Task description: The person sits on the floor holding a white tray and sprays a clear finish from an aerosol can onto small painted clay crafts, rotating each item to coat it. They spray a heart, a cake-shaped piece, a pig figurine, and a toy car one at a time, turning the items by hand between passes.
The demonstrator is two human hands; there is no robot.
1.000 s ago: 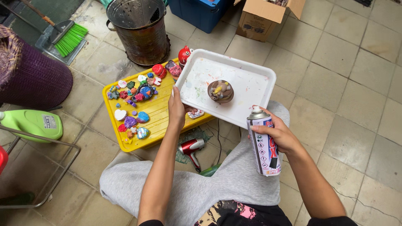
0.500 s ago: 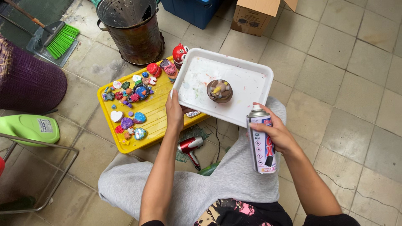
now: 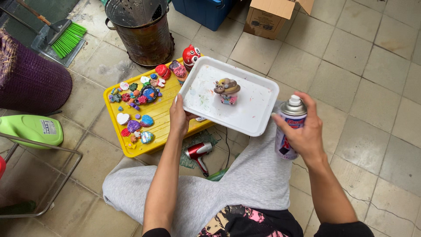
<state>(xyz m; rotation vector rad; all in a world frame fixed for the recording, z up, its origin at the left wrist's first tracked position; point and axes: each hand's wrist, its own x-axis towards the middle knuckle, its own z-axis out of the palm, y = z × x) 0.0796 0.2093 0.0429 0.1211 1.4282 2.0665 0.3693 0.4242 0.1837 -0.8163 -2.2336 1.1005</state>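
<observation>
Right hand (image 3: 307, 131) wraps a spray can (image 3: 287, 127) by its body, index finger up over the nozzle top. The can stands roughly upright, long axis near vertical, tilted a little, top toward the white tray (image 3: 258, 94); which way the nozzle opening faces, cannot tell. Likely light, rigid thin metal with a smooth and slightly slick wall, so a full wrap at mid-body is the sound hold.

Left hand (image 3: 179, 115) pinches the tray's near-left edge, thumb on top, fingers hidden under, holding it up off the floor above the grey-trousered knees. The tray is probably thin plastic, light, and may flex and tip when held by one edge; its long axis runs left-near to right-far.

A small painted figurine (image 3: 227, 91) stands upright near the tray's middle, slightly toward the far edge. Looks hard and chip-prone, loose on the smooth surface, so it could slide.

Below, a red hair dryer (image 3: 197, 152) lies on the floor. Left of the tray sits a yellow tray (image 3: 164, 127) of painted pieces, with a metal bucket (image 3: 140, 30) beyond it.
</observation>
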